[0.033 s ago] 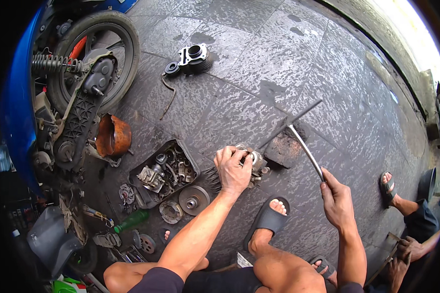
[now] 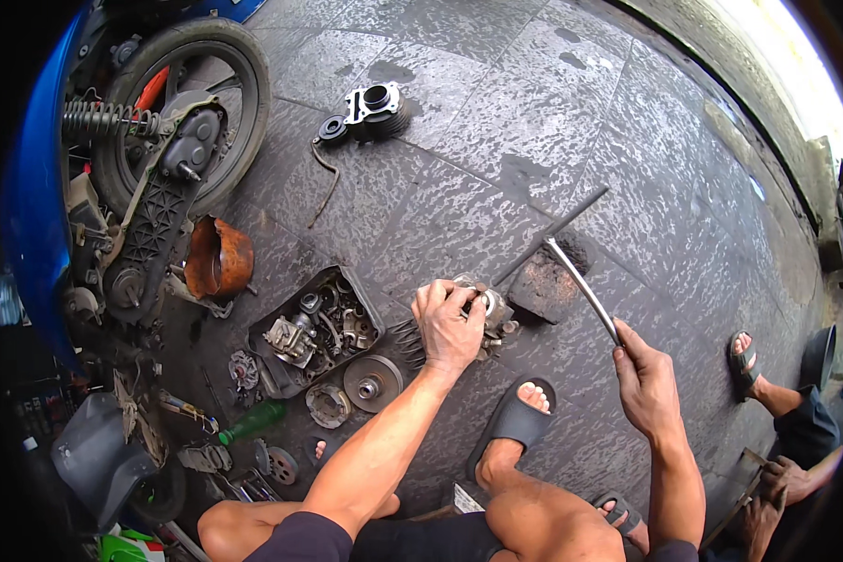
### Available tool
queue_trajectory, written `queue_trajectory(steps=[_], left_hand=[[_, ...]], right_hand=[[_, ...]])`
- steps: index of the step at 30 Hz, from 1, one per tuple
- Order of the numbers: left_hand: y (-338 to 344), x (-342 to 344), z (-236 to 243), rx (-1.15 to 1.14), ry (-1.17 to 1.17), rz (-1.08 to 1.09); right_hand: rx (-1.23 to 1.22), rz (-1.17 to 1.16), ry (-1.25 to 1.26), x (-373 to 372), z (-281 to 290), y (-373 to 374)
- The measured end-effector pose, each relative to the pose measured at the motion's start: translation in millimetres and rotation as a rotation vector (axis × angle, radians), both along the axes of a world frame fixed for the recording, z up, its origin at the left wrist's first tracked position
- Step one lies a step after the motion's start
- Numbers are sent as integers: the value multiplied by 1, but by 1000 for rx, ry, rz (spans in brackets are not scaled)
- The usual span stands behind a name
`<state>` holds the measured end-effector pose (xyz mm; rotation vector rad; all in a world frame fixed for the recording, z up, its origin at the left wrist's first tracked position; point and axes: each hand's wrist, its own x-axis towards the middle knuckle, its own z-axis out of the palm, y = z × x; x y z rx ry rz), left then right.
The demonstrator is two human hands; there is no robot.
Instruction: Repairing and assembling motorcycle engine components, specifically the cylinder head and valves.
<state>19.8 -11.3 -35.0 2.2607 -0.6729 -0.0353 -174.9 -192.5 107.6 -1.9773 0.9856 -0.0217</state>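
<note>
My left hand bends its fingers over the top of a finned cylinder head on the floor, gripping it. Part of the metal is hidden under the palm. In my right hand is a T-shaped metal tool, held by the end of its shiny, slightly curved handle. Its long dark crosspiece slants above a rough dark block, one end close to the cylinder head. Whether that end touches the cylinder head I cannot tell.
Left of my hand stands a black tray of engine parts, beside a round metal disc and a green bottle. An engine cylinder lies farther off. A scooter wheel stands far left. Another person's hands are at right.
The T-shaped tool has shifted slightly left and away from me. My left hand and the cylinder head stay practically in place.
</note>
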Motion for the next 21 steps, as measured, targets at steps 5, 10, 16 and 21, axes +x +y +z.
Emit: queue_trajectory(steps=[5,10,16,21], left_hand=[[0,0,1,11,0,-10],[-1,1,0,4,-15,-9],[-1,1,0,-3,-22,-8],[0,0,0,-10,-22,-3]], right_hand=[[-149,135,27,26,7,2],[-185,185,11,30,10,5],[-206,201,-7,31,12,3],[-182,147,-25,33,14,4]])
